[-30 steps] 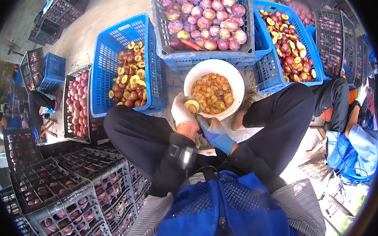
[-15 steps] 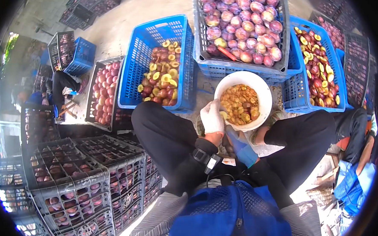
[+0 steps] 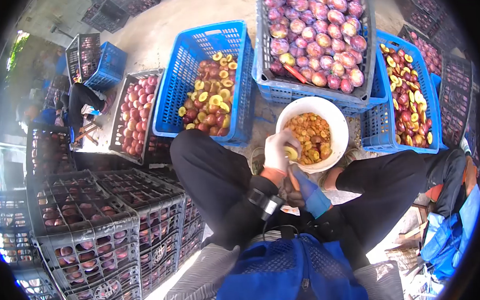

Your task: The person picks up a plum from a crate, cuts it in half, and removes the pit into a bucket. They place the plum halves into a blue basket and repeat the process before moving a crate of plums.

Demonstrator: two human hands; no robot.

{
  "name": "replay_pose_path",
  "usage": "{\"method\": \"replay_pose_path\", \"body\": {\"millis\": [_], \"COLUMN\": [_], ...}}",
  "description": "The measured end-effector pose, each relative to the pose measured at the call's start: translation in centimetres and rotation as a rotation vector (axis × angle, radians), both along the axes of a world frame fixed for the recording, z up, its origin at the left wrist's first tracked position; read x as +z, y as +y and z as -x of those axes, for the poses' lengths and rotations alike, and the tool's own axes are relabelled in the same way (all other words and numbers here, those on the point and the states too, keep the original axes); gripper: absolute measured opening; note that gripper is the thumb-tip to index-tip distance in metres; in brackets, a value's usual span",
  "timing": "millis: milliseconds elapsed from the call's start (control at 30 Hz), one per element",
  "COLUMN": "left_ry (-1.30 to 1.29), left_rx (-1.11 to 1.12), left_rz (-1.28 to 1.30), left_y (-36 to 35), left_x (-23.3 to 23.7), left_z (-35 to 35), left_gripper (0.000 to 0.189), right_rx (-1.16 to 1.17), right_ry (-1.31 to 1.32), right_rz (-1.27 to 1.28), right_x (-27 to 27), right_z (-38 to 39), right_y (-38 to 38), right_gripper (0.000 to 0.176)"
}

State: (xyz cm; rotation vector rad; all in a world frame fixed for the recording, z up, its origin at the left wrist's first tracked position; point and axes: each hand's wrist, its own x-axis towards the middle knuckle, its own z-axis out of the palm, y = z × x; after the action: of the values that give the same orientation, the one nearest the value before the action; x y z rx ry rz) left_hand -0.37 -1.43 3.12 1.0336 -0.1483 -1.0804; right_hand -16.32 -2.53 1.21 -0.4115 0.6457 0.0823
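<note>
My left hand point(image 3: 275, 152), in a white glove with a black device strapped at the wrist, is closed on a cut plum half point(image 3: 291, 153) whose yellow flesh shows. It is at the near left rim of a white bucket point(image 3: 339, 117) holding many small brownish-yellow pieces point(image 3: 311, 132). Just below, my right hand point(image 3: 311, 194), in a blue glove, is closed around something mostly hidden; a narrow orange-brown strip shows at its edge. The two hands are close together between my knees.
A blue crate point(image 3: 164, 99) of halved plums stands ahead left, another blue crate point(image 3: 378, 137) to the right. Whole plums point(image 3: 315, 37) fill a black crate, with a red-orange tool point(image 3: 294, 72) on them. Stacked black crates point(image 3: 86, 226) flank my left. Other people sit at both sides.
My left hand has shifted slightly right and down, and the plum half in it shows more clearly. The orange-brown strip has come into view at my right hand. The whole view has shifted slightly.
</note>
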Motion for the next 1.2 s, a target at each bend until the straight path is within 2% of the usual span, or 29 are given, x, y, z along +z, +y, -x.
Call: {"method": "replay_pose_path", "body": {"millis": [33,67,100,167,200,233,300,333,433,467,500,533,600,633,700,733,767,800,833,867,900,933,967,1033,1100,1133,1167,1200], "left_ry": [0.285,0.228,0.339,0.248,0.371,0.486,0.525,0.543,0.378,-0.167,-0.450,-0.693,-1.046,-0.989,-2.008,-1.978,-1.832,-1.662,-1.635,-1.443,-1.445,-1.384,-1.319,-1.159,-1.186,-1.295,-1.168,-1.039], "left_rx": [-0.099,-0.154,-0.148,-0.049,0.083,0.227,0.295,0.331,0.444,0.388,0.381,0.397,0.401,0.424,0.360,0.212,-0.085,-0.311,-0.564,-0.923,-1.014,-1.135,-1.254,-1.279,-1.287,-1.283,-1.261,-1.225], "left_rz": [0.051,0.064,0.073,0.025,0.000,-0.023,-0.074,-0.105,-0.127,-0.254,-0.281,-0.281,-0.442,-0.682,-0.998,-0.871,-0.819,-0.674,-0.444,-0.680,-0.489,-0.464,-0.438,-0.280,-0.198,-0.191,-0.277,-0.360], "left_y": [0.2,0.1,-0.4,-1.2,-1.7,-2.2,-2.0,-1.7,-1.3,-0.3,0.0,0.4,1.5,0.4,-0.2,-1.5,-3.0,-4.7,-5.7,-8.2,-9.7,-11.0,-11.9,-12.8,-13.1,-13.4,-13.1,-13.1], "left_x": [0.6,1.0,0.1,-0.1,-1.4,-1.8,-2.1,-1.8,-2.7,-2.3,-0.7,1.3,4.4,6.6,5.9,6.8,6.7,5.5,1.6,1.3,-1.7,-4.7,-8.0,-16.7,-23.5,-23.7,-23.7,-21.5], "left_z": [-0.3,-0.3,-0.2,-0.5,-0.8,-1.4,-2.0,-2.3,-3.5,-4.6,-5.7,-7.7,-11.8,-11.7,-12.3,-10.3,-8.2,-5.8,-5.1,-1.6,0.5,2.4,3.8,4.8,5.6,6.3,6.3,6.5], "left_gripper": [0.036,0.036,0.037,0.043,0.045,0.047,0.043,0.042,0.028,0.020,0.022,0.023,0.026,0.020,0.028,0.035,0.036,0.035,0.038,0.038,0.038,0.038,0.038,0.040,0.040,0.040,0.040,0.040], "right_rx": [-0.041,-0.025,-0.015,-0.024,-0.061,-0.131,-0.270,-0.364,-0.351,-0.311,-0.299,-0.324,-0.330,-0.390,-0.515,-0.587,-0.683,-0.776,-0.868,-0.924,-0.981,-1.032,-1.044,-1.096,-1.071,-1.057,-1.061,-1.064], "right_ry": [0.009,0.020,0.025,-0.370,-0.515,-0.497,-0.455,-0.230,0.218,0.305,0.418,0.448,0.462,0.433,0.377,0.372,0.351,0.331,0.311,0.321,0.332,0.363,0.283,0.349,0.327,0.317,0.312,0.303], "right_rz": [-0.044,-0.059,-0.064,-0.270,-0.363,-0.348,-0.341,-0.298,-0.084,0.262,0.409,0.449,0.483,0.470,0.440,0.423,0.426,0.426,0.426,0.410,0.396,0.329,0.358,0.308,0.316,0.320,0.299,0.280], "right_x": [0.6,0.6,0.2,-1.7,-1.3,-1.1,-0.7,-0.2,0.2,1.6,-1.3,-1.7,0.4,1.6,3.3,4.5,5.4,6.1,6.7,7.2,7.8,9.0,8.7,9.2,8.3,7.8,7.6,7.5], "right_z": [-0.4,-0.6,-0.9,-0.9,-1.0,-1.3,-1.6,-1.9,-2.8,-2.7,-2.7,-2.5,-2.0,-1.5,-0.7,-0.1,0.5,1.2,1.8,2.7,3.4,3.8,4.6,5.1,5.5,5.7,5.8,5.7], "right_y": [0.2,0.4,0.0,-0.8,-1.2,-2.0,-2.7,-2.5,-2.2,-1.4,-0.6,-0.5,-1.1,-1.9,-3.4,-4.3,-5.3,-6.0,-6.8,-7.6,-8.3,-8.9,-9.1,-9.5,-9.3,-9.1,-9.0,-9.0], "right_gripper": [0.029,0.043,0.059,0.062,0.065,0.064,0.062,0.061,0.055,0.055,0.056,0.056,0.059,0.060,0.061,0.062,0.063,0.063,0.063,0.064,0.065,0.065,0.063,0.061,0.060,0.059,0.059,0.058]}}
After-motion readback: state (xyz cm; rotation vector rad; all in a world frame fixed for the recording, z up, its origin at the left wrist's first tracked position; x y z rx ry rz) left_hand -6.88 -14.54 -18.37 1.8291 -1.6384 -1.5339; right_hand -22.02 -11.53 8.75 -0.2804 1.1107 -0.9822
